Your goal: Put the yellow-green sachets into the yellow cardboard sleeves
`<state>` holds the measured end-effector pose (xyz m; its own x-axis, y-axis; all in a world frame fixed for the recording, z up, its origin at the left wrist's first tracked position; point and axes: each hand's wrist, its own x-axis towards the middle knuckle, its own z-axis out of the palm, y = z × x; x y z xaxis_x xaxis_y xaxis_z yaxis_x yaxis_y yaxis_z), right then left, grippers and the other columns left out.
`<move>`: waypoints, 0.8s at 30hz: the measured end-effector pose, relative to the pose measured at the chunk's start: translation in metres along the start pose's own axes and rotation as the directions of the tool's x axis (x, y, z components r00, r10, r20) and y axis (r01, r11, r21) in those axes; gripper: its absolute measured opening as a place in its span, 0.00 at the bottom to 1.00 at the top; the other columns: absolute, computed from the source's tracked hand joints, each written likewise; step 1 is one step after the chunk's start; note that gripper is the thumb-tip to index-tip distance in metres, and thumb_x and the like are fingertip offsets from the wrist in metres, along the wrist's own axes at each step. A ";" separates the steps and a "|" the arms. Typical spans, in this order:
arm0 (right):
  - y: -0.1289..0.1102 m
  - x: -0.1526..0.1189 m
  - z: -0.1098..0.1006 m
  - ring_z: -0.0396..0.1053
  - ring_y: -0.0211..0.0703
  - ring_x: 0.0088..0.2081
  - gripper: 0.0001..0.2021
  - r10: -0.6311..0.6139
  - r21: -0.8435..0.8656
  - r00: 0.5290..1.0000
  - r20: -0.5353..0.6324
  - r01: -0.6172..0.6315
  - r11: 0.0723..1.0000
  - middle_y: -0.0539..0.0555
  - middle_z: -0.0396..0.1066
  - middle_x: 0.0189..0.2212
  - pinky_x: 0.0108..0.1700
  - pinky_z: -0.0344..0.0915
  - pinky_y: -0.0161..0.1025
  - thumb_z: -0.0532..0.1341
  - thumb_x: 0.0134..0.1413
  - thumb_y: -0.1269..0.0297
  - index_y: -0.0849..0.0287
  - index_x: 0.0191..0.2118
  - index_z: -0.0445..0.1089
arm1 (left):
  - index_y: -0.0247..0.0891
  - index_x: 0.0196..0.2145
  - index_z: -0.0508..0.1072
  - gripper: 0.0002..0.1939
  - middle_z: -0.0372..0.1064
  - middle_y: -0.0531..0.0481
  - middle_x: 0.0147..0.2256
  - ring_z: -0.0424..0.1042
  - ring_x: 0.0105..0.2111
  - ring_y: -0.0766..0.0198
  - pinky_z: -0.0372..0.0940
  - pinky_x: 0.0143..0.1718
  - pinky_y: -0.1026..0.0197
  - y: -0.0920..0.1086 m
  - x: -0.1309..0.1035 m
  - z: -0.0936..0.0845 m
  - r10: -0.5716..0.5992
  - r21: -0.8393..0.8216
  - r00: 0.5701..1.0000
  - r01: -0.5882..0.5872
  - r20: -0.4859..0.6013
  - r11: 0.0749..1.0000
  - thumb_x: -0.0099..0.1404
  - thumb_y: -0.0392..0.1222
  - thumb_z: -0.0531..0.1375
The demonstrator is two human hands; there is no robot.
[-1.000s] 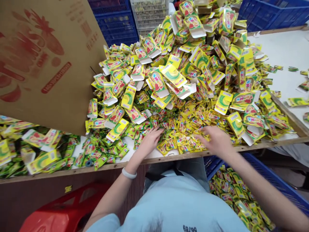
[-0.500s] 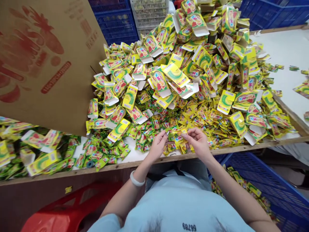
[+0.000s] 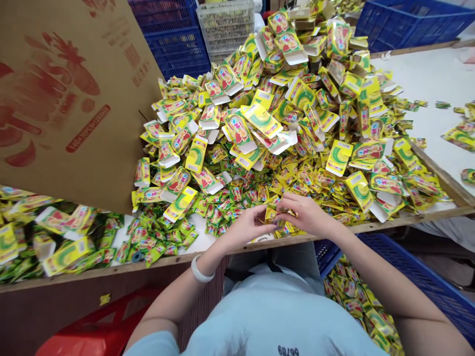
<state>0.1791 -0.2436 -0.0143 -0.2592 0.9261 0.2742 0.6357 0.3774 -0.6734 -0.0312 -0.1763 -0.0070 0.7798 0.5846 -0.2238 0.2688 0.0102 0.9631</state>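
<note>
Low over the table's front edge, my left hand [image 3: 249, 226] curls its thumb and fingers around a small yellow sachet [image 3: 270, 213]. My right hand [image 3: 306, 213] meets it from the other side, fingers bent and closed at the sachet's right edge. The fingers hide part of the sachet. Just beyond my hands lies a spread of loose yellow sachets [image 3: 297, 175]. Green sachets [image 3: 232, 200] lie farther left. Behind them rises a heap of filled yellow-green boxes [image 3: 237, 129], many with white flaps open.
A large brown carton [image 3: 100, 173] stands at the left over more boxes and sachets. A wooden rim [image 3: 208, 252] edges the white table. Blue crates [image 3: 174, 44] and a white crate [image 3: 226, 29] stand behind. Below are a blue crate [image 3: 426, 277] and a red stool [image 3: 92, 326].
The yellow sachet was stretched between both hands' fingertips; now my hands are closer together and the right hand has turned inward over it. The view has shifted slightly.
</note>
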 end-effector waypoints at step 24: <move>0.015 -0.056 0.030 0.72 0.49 0.36 0.06 0.261 0.211 0.916 -0.306 -0.202 0.956 0.57 0.73 0.36 0.38 0.71 0.44 0.58 0.64 0.62 0.53 0.40 0.73 | 0.25 0.44 0.69 0.16 0.59 0.36 0.60 0.44 0.69 0.35 0.35 0.65 0.29 0.160 0.187 -0.137 0.472 0.867 0.839 -0.426 0.273 0.257 0.57 0.30 0.60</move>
<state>0.1812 -0.2896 -0.0604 0.1510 0.9463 0.2857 0.5068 0.1740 -0.8443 0.0804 0.0455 0.1257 0.9349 0.2739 0.2259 0.2268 -0.9502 0.2135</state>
